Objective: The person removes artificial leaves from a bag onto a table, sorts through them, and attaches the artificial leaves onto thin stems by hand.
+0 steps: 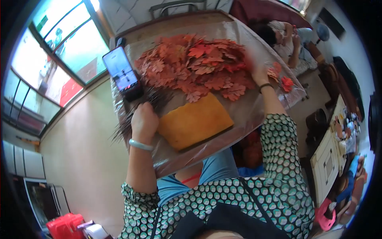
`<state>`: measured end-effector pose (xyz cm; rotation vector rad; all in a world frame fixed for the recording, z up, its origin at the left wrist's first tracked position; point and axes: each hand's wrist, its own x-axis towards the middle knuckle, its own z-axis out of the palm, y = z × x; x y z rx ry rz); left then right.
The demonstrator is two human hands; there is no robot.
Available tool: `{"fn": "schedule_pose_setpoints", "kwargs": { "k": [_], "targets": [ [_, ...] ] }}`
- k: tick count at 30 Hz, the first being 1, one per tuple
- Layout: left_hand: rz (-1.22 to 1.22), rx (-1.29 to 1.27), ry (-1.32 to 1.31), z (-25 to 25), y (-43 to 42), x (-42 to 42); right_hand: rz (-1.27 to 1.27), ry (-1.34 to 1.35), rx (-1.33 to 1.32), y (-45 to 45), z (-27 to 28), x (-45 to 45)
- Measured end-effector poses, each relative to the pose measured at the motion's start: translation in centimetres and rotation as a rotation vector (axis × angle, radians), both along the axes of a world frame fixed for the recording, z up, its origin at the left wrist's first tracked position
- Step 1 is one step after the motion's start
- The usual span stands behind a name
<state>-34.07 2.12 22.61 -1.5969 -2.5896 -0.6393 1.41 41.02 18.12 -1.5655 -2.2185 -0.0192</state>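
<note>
Left hand (144, 119) clamps dark stems (159, 98); right hand (259, 73), blurred, finger state unclear, is at the oak leaves' (191, 65) three o'clock, likely picking; separating one needs care.

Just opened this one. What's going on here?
A person sits at a plastic-covered table. Their left hand is at a bundle of thin dark stems, though its exact grip is hidden. Their right hand is blurred at the right edge of a big heap of red-orange leaves, so whether it holds one is unclear. A flat yellow-orange block lies in front of the heap, and a phone stands propped up at its left.
</note>
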Motion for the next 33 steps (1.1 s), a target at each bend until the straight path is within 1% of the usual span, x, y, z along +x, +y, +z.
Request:
{"fn": "schedule_pose_setpoints", "kwargs": {
  "k": [2, 3, 5, 8, 11, 13, 17, 20, 22, 24, 25, 27, 28, 30, 31, 33],
  "targets": [
    [0.033, 0.095, -0.061, -1.4, -0.4, 0.0, 0.164, 0.084, -0.046, -1.5, -0.9, -1.4],
    [0.038, 0.082, -0.09, -1.3, -0.5, -0.1, 0.248, 0.146, -0.09, -3.3, 0.4, -1.7],
    [0.034, 0.07, -0.141, -0.9, -0.4, -0.1, 0.158, 0.082, 0.034, -6.2, 2.4, -2.6],
    [0.035, 0.117, -0.158, -1.3, -0.7, -0.4, 0.229, 0.11, 0.259, -9.3, 4.9, -3.7],
    [0.085, 0.053, -0.158, 0.7, -1.0, 0.5, 0.213, 0.132, 0.383, -12.5, 8.4, -5.5],
    [0.09, -0.003, -0.195, 1.4, -1.1, 0.5, 0.299, 0.22, 0.33, -12.8, 9.0, -6.5],
    [-0.019, 0.125, -0.296, 0.8, -1.2, 0.1, 0.481, 0.444, 0.259, -13.3, 7.5, -9.9],
    [-0.109, 0.182, -0.359, -0.8, -0.8, -0.9, 0.591, 1.028, -0.532, -20.2, 9.6, -14.7],
    [-0.18, 0.26, -0.376, -1.7, -0.3, -1.7, 0.632, 1.168, -0.706, -23.0, 9.3, -17.6],
    [-0.089, 0.212, -0.7, 0.9, -0.9, -0.7, 0.694, 1.282, -0.856, -24.4, 8.2, -20.2],
    [-0.043, 0.189, -0.86, 1.8, -0.9, -0.3, 0.695, 1.323, -0.871, -24.9, 8.1, -21.3],
    [-0.093, 0.276, -0.96, 1.9, -0.7, -0.3, 0.694, 1.403, -0.907, -25.8, 7.8, -22.7],
    [-0.115, 0.319, -1.012, 1.9, -0.7, -0.3, 0.691, 1.432, -0.868, -25.6, 7.1, -22.9],
    [-0.137, 0.346, -1.213, 2.6, -0.8, 0.3, 0.687, 1.484, -0.792, -25.6, 6.2, -23.5],
    [-0.148, 0.36, -1.315, 2.8, -0.8, 0.5, 0.694, 1.532, -0.882, -25.8, 6.0, -23.5],
    [-0.201, 0.363, -1.4, 2.4, -0.4, 0.9, 0.697, 1.618, -1.064, -26.3, 5.6, -23.1]
  ]
}}
